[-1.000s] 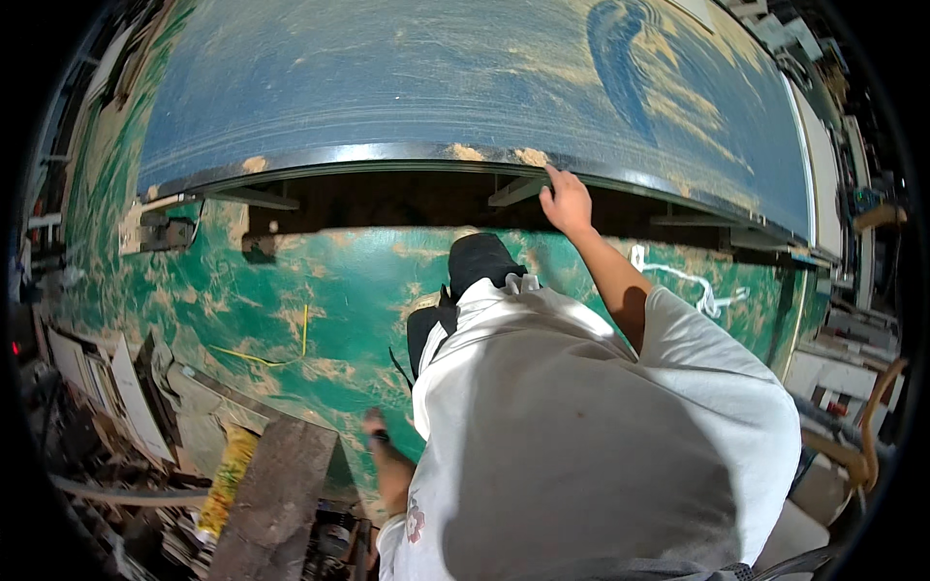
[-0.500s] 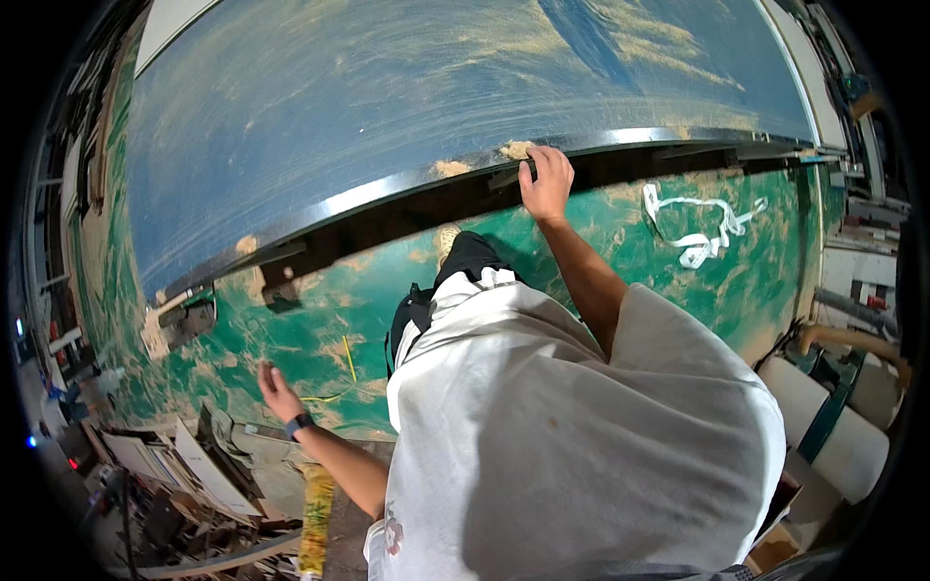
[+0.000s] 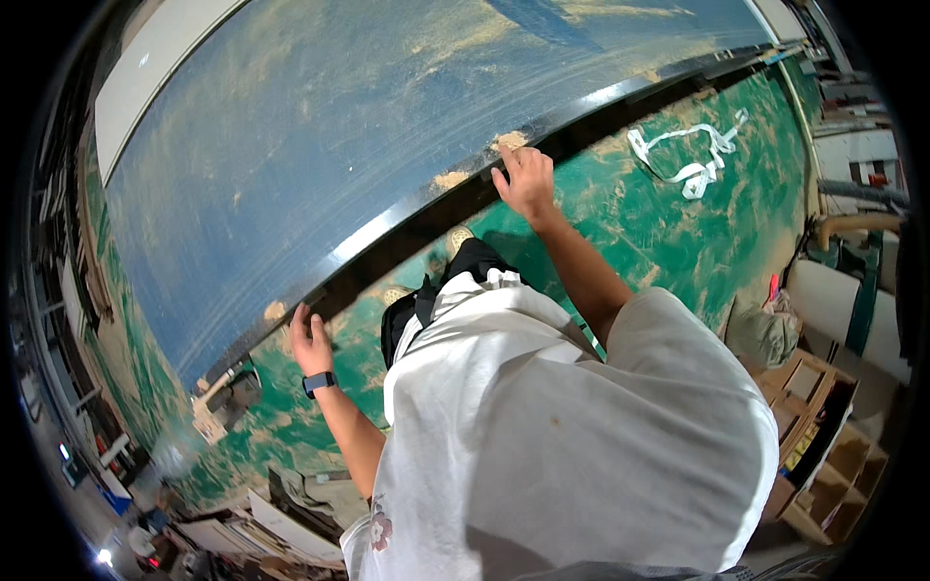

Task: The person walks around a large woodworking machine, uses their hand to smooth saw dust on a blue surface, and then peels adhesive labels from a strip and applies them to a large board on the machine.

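Note:
A large blue-topped table (image 3: 320,126), dusted with tan sawdust, stretches in front of me with a dark, shiny near edge. My right hand (image 3: 530,186) is at that edge, fingertips by a small sawdust pile (image 3: 509,141) and thumb apart; nothing shows in its grasp. A second sawdust pile (image 3: 449,180) lies just left of it. Further left, my left hand (image 3: 311,345), with a dark band on the wrist, is beside the table edge. Its fingers are extended and empty. Whether those fingertips touch the edge I cannot tell.
A white board (image 3: 160,82) lies at the table's far left. White strapping (image 3: 699,174) is loose on the dusty green floor (image 3: 668,242) at right. Wooden boxes (image 3: 823,455) stand at the lower right, and boards (image 3: 281,523) are stacked at the lower left.
My left hand has moved up and right, from over the floor to the table edge. The view has turned, so the table edge slants more. My right hand stays by the sawdust pile.

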Demonstrator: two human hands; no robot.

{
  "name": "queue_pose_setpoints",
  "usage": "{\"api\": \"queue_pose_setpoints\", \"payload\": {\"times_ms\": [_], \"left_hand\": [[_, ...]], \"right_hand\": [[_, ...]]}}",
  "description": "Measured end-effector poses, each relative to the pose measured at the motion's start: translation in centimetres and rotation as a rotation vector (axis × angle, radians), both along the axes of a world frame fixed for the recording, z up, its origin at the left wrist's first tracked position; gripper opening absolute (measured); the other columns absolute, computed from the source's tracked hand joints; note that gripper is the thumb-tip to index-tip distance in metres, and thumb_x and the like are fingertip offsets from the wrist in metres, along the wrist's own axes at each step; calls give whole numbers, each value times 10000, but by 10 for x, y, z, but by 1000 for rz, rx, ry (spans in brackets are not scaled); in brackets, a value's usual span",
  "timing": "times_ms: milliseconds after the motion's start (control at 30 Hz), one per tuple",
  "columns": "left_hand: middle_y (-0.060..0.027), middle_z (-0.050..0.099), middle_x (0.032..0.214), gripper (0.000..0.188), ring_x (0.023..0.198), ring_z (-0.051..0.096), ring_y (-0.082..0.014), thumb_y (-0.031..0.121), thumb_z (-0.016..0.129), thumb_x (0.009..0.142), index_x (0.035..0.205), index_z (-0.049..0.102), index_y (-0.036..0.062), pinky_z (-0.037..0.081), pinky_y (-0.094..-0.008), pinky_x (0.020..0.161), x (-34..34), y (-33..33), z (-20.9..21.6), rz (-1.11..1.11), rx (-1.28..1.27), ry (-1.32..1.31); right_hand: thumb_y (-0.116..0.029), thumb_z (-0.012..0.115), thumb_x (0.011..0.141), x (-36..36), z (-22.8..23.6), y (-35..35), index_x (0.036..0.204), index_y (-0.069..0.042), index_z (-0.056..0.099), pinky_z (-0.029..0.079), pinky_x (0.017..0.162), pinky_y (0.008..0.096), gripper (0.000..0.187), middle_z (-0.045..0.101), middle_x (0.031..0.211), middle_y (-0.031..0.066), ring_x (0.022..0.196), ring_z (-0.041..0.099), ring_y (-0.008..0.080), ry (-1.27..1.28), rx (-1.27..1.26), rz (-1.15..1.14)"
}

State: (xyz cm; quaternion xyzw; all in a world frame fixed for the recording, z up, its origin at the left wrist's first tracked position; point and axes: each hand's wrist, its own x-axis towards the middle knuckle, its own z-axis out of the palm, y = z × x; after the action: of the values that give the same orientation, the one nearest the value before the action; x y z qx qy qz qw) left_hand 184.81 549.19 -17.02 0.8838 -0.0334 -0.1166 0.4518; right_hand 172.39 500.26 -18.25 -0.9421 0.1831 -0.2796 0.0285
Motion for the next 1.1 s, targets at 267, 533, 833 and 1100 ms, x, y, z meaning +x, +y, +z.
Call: {"api": "queue_pose_setpoints", "payload": {"times_ms": [267, 533, 833, 1100], "left_hand": [[-195, 560, 1311, 443, 1254, 491, -407, 177, 659, 854, 1268, 577, 40, 380, -467, 1060, 48, -65, 4, -490, 242, -514], [-118, 304, 1561, 686, 1457, 233, -332, 254, 671, 832, 1463, 411, 182, 179, -530, 1158, 33, -58, -32, -612, 455, -525], [-80, 377, 1525, 793, 1431, 294, -295, 286, 702, 760, 1478, 390, 155, 151, -523, 1157, 26, -76, -41, -473, 602, -608], [-24, 435, 1470, 802, 1421, 302, -278, 274, 731, 716, 1452, 420, 195, 137, -570, 1150, 26, -102, -58, -123, 718, -515]], "right_hand": [[-332, 687, 799, 0, -2, 31, 1368, -87, 497, 409, 849, 465, 648, 561, 1024, 119, 1041, 521, 321, 142, 176, -303], [-352, 664, 816, 9, 8, 7, 1433, -110, 415, 452, 825, 478, 707, 578, 1075, 134, 1011, 571, 326, 386, 223, -367], [-256, 692, 781, -29, 5, -9, 1404, -80, 447, 433, 788, 435, 692, 576, 1010, 107, 966, 562, 298, 294, 182, -7], [-273, 635, 834, -34, 6, -48, 1414, -55, 430, 428, 763, 415, 652, 606, 954, 128, 879, 583, 294, 390, 248, 205]]}}
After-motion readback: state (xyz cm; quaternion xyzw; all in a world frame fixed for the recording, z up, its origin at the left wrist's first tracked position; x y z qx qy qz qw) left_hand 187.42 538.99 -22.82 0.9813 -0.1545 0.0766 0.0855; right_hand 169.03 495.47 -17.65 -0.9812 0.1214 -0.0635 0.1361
